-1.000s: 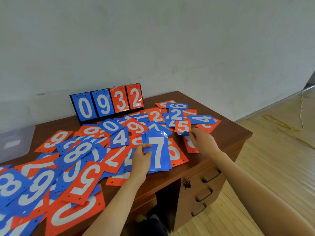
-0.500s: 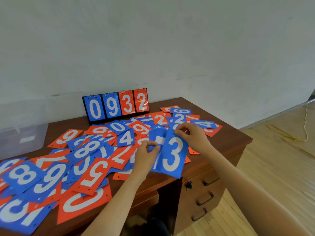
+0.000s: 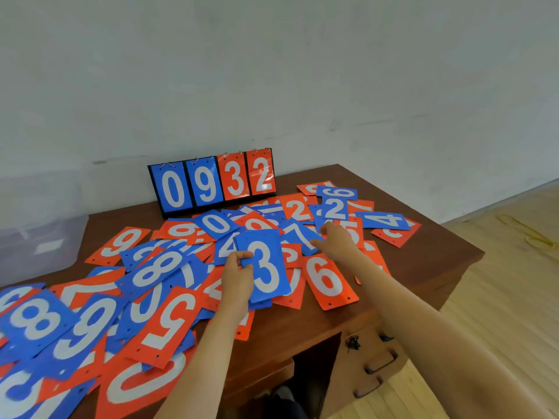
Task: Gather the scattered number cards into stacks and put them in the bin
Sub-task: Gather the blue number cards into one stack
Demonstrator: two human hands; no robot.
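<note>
Blue and orange number cards lie scattered over the brown desk (image 3: 429, 261). My left hand (image 3: 237, 275) grips a small stack of blue cards (image 3: 266, 267) by its left edge, a white 3 on top, held just above the pile. My right hand (image 3: 338, 241) reaches forward to the right of the stack, palm down, fingertips resting on a blue 7 card (image 3: 298, 235); nothing is gripped in it. An orange 6 card (image 3: 326, 281) lies between my forearms. The translucent bin (image 3: 39, 237) stands at the far left of the desk.
A black flip scoreboard (image 3: 211, 182) reading 0932 stands at the back against the wall. Large overlapping cards cover the near left of the desk. The desk's drawers (image 3: 378, 358) face me at lower right, with wooden floor (image 3: 499, 297) beyond.
My right hand has set the blue 3 card on the stack in my left hand, covering the 7, and then moved away to the right onto the loose cards.
</note>
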